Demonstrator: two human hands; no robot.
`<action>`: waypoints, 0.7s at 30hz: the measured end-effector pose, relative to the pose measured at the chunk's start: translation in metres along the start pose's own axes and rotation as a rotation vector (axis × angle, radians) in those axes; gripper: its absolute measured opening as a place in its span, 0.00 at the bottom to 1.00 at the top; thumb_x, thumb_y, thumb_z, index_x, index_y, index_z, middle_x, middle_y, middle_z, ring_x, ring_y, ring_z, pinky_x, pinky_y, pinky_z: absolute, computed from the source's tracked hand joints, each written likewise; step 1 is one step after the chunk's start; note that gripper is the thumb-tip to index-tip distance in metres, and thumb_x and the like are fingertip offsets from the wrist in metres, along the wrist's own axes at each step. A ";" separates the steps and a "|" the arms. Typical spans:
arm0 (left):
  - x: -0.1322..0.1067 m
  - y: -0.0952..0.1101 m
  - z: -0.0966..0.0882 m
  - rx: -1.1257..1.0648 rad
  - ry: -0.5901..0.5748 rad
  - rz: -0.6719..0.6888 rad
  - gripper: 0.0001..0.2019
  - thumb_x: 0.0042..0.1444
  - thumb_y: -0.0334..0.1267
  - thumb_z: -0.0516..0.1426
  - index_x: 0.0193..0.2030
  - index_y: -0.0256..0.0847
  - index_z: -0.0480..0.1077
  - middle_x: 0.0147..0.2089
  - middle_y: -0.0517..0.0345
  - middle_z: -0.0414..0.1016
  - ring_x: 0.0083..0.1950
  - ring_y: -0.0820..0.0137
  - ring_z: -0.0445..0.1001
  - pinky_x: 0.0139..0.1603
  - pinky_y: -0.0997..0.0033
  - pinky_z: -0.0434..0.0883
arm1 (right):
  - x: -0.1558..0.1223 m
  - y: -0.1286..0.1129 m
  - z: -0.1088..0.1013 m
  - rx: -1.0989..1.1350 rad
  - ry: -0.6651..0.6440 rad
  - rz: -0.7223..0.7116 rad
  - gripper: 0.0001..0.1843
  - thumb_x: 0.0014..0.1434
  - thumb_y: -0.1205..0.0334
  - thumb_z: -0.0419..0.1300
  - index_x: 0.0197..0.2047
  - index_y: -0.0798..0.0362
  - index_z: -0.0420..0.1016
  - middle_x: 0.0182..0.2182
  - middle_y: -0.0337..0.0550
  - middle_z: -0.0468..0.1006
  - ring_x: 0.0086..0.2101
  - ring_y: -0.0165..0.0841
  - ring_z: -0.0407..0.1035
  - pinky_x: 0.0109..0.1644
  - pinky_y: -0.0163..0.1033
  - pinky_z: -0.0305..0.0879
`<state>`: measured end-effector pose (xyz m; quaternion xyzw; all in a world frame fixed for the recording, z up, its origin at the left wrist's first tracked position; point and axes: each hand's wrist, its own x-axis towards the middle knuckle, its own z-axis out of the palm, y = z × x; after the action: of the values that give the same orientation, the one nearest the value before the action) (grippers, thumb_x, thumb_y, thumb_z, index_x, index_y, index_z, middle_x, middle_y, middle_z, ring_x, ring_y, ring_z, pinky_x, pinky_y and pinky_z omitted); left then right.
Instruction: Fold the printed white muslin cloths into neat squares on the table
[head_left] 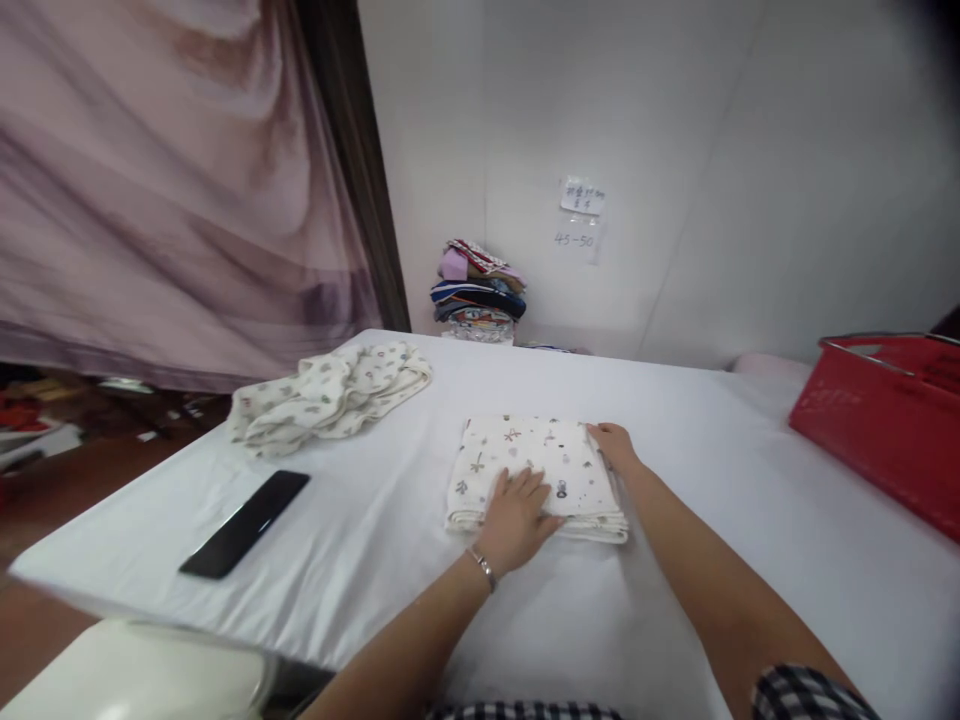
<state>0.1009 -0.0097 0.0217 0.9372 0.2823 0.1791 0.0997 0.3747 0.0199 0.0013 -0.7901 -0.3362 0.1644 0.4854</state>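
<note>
A white cloth with small printed figures (536,450), folded into a thick, many-layered rectangle, lies on the white-covered table (360,560). My left hand (517,515) rests flat on its near part, fingers spread. At the cloth's far right corner, my right hand (615,448) is closed, its curled fingers on the edge; the fingertips are partly hidden. A second printed white cloth (330,395) sits crumpled at the table's far left.
A black phone-like slab (246,525) lies at the left. The red basket (885,420) stands at the right edge. Folded clothes (480,295) are stacked beyond the table, by the wall. A pinkish curtain (172,180) hangs at left, and a white seat (142,670) is below.
</note>
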 end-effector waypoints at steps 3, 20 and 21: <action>-0.007 -0.013 -0.002 0.061 0.033 -0.097 0.25 0.58 0.56 0.44 0.54 0.43 0.64 0.60 0.52 0.63 0.63 0.58 0.54 0.63 0.45 0.46 | 0.001 -0.003 0.002 0.073 0.074 0.063 0.13 0.43 0.53 0.56 0.25 0.54 0.71 0.20 0.40 0.72 0.28 0.32 0.66 0.29 0.33 0.60; -0.006 -0.077 -0.034 -0.130 0.198 -0.572 0.18 0.60 0.45 0.45 0.48 0.40 0.69 0.53 0.50 0.70 0.54 0.64 0.66 0.54 0.64 0.62 | 0.002 0.002 0.003 0.062 0.011 0.237 0.14 0.41 0.52 0.59 0.22 0.56 0.69 0.13 0.38 0.67 0.18 0.31 0.62 0.21 0.34 0.56; -0.008 -0.083 -0.035 -0.184 0.197 -0.655 0.18 0.60 0.45 0.44 0.48 0.40 0.69 0.52 0.50 0.71 0.52 0.64 0.68 0.52 0.65 0.63 | 0.003 0.001 0.003 0.051 -0.005 0.244 0.15 0.41 0.51 0.60 0.22 0.56 0.70 0.13 0.39 0.67 0.18 0.31 0.62 0.21 0.35 0.56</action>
<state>0.0393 0.0568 0.0279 0.7623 0.5587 0.2519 0.2081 0.3751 0.0233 -0.0003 -0.8122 -0.2344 0.2326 0.4809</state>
